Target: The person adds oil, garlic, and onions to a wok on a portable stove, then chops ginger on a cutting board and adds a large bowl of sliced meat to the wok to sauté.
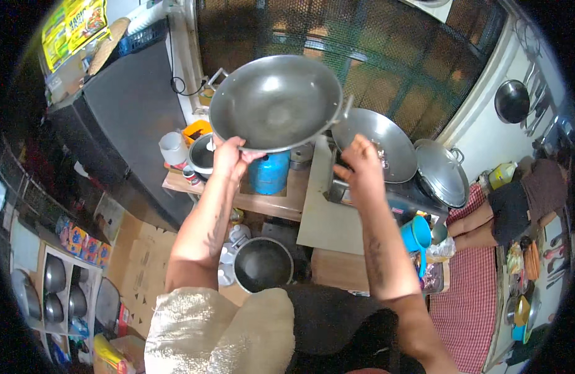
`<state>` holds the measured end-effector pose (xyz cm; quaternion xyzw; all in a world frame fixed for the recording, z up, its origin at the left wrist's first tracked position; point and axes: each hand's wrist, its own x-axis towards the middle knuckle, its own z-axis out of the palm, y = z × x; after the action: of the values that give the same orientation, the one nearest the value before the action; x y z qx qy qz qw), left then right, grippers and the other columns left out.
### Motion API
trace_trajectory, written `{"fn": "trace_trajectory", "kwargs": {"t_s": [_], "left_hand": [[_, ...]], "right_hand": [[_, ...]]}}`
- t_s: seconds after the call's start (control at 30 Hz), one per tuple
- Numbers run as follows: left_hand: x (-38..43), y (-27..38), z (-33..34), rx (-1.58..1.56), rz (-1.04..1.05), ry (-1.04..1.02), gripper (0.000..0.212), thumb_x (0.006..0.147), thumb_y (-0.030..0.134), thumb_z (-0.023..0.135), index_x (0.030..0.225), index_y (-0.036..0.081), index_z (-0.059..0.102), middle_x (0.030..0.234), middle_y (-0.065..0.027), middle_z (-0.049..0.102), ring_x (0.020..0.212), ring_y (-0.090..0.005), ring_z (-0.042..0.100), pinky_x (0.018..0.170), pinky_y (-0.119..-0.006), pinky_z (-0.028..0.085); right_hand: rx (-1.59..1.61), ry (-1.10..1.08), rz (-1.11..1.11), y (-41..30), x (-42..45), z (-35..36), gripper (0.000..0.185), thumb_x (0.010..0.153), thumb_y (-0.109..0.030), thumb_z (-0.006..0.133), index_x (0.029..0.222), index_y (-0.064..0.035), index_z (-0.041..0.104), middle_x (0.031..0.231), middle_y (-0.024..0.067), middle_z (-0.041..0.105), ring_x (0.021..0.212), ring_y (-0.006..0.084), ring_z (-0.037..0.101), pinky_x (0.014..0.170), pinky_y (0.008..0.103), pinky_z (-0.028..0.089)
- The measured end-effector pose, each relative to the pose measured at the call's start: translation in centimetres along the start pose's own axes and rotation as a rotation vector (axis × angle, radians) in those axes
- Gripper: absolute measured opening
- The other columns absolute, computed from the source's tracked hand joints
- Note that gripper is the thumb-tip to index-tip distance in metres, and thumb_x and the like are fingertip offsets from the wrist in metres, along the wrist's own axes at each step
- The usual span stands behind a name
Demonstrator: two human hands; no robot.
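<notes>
Raised in front of me is a large grey metal wok, its hollow side facing me. My left hand grips its lower left rim. My right hand, slightly blurred, is off that wok with its fingers apart and nothing visible in them. Behind the right hand, a second wok sits on the stove with small pale pieces inside, partly hidden by the hand. Beneath the raised wok stands a blue gas cylinder.
To the right sits a lidded pot. A turquoise pitcher is near my right forearm. Another person's black clothing shows at the right. A rice cooker and a white container stand left. A dark pot is below.
</notes>
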<state>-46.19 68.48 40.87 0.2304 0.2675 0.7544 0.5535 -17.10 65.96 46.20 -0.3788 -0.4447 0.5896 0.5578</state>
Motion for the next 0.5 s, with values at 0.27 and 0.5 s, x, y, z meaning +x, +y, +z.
{"fn": "trace_trajectory", "kwargs": {"t_s": [0.27,0.5], "left_hand": [[6.6,-0.3,-2.1,0.174,0.067,0.204,0.089,0.074,-0.013,0.034,0.143,0.034,0.005,0.135,-0.024,0.035,0.088,-0.051,0.06,0.046,-0.051,0.06],[8.1,-3.1,-3.2,0.233,0.009,0.239,0.087,0.076,-0.013,0.032,0.143,0.035,0.004,0.137,-0.023,0.035,0.09,-0.0522,0.059,0.046,-0.052,0.06]], "right_hand": [[-0.857,-0.26,0.325,11.2,-14.1,-5.0,0.039,0.081,-0.021,0.073,0.114,-0.0045,0.061,0.106,0.0112,0.064,0.099,0.025,0.063,0.087,0.0332,0.049],[-0.574,0.443,0.577,17.7,-27.0,-17.6,0.029,0.082,-0.017,0.069,0.104,0.0003,0.062,0.086,0.0072,0.063,0.071,0.0147,0.059,0.058,0.0305,0.051]]}}
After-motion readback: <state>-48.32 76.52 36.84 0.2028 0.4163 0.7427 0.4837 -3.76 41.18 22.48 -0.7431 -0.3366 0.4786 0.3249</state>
